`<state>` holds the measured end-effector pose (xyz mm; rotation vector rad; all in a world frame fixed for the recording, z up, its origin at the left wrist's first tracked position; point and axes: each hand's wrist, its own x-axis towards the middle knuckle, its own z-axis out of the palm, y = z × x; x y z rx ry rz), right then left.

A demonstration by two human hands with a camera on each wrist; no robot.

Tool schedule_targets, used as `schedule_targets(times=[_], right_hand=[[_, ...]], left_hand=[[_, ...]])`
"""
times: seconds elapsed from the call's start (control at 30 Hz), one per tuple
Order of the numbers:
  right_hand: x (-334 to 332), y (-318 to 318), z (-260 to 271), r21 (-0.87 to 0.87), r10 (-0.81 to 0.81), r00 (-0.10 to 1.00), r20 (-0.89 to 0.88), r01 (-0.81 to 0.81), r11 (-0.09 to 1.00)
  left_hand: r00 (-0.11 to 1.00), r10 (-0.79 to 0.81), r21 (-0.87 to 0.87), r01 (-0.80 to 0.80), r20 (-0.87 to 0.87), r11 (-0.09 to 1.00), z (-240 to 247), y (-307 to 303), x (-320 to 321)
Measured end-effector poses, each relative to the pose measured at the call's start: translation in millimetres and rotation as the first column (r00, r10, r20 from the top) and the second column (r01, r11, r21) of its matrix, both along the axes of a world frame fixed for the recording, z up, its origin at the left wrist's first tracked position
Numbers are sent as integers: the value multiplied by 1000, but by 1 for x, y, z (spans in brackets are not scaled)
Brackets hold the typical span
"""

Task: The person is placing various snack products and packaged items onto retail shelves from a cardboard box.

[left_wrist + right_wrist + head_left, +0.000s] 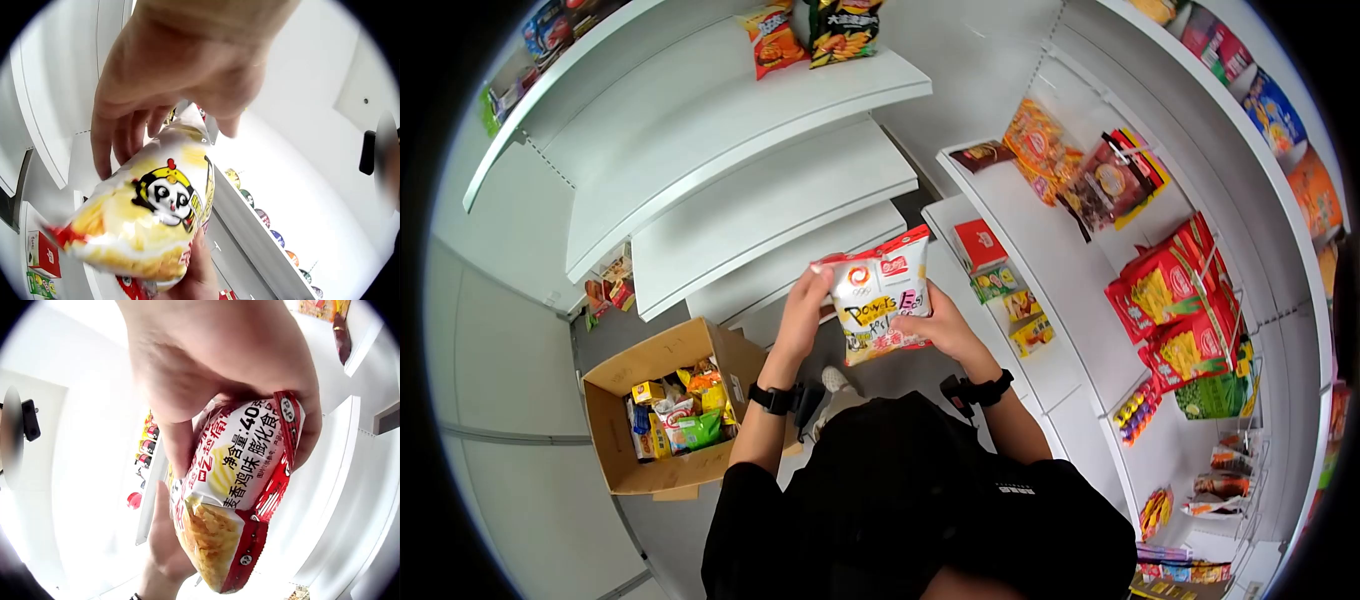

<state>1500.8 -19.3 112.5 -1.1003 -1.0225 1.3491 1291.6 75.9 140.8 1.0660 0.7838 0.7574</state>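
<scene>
A white, yellow and red bag of puffed snacks (882, 300) is held up in front of the body, its printed face toward the head camera. My left hand (804, 312) holds the bag's left side near the top corner, with fingers partly hidden behind it. On the lower right edge, my right hand (948, 328) grips the bag, the thumb lying across its front. A cartoon panda shows on the snack bag (162, 200) in the left wrist view. From the right wrist, the bag's red sealed edge and printed side are visible within the right hand (231, 369).
An open cardboard box (625, 385) of mixed snack packs stands on the floor at left. White tiered shelves (770, 185) rise ahead, two chip bags on the top one. Right-hand shelves carry red snack bags (1170, 295), a red box (980, 245) and several small packs.
</scene>
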Motion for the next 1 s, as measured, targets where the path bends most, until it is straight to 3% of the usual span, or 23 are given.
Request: schedule_targets(times=[0.1,0.17,0.3,0.4,0.5,0.53,0.63,0.77,0.83,0.9,1.0], right_hand=[[-14,38,7,31,2,1000,-24,-2,1000],[-26,68,11,56,47,999,-8,-47,997],[-64,125,1,56,180,984,-3,-180,982],[-91,155,9,55,166,983,80,-171,984],[-104,196,18,222,92,921,380,-187,957],[-109,206,31,242,78,912,402,-188,952],[-120,237,74,-51,308,892,330,-309,950],[-135,277,115,10,368,874,317,-391,920],[-136,307,126,117,335,889,311,-386,915],[-137,344,152,279,288,907,309,-376,884],[-132,403,188,234,138,911,388,-242,941]], left_hand=[[981,-194,170,194,-18,966,2,10,-18],[967,-217,139,235,-130,962,-5,18,-31],[985,-158,39,161,-67,986,-11,54,-71],[994,-39,137,53,-103,989,-15,83,-98],[986,22,214,13,-163,977,-6,116,-123],[985,26,253,18,-172,967,-4,127,-131],[987,10,299,39,-161,953,-2,151,-154],[997,33,377,-5,-66,926,2,174,-181],[998,66,388,-66,12,919,-2,183,-192],[996,84,341,-71,-23,937,-10,190,-208],[995,99,291,-98,12,952,-22,184,-218]])
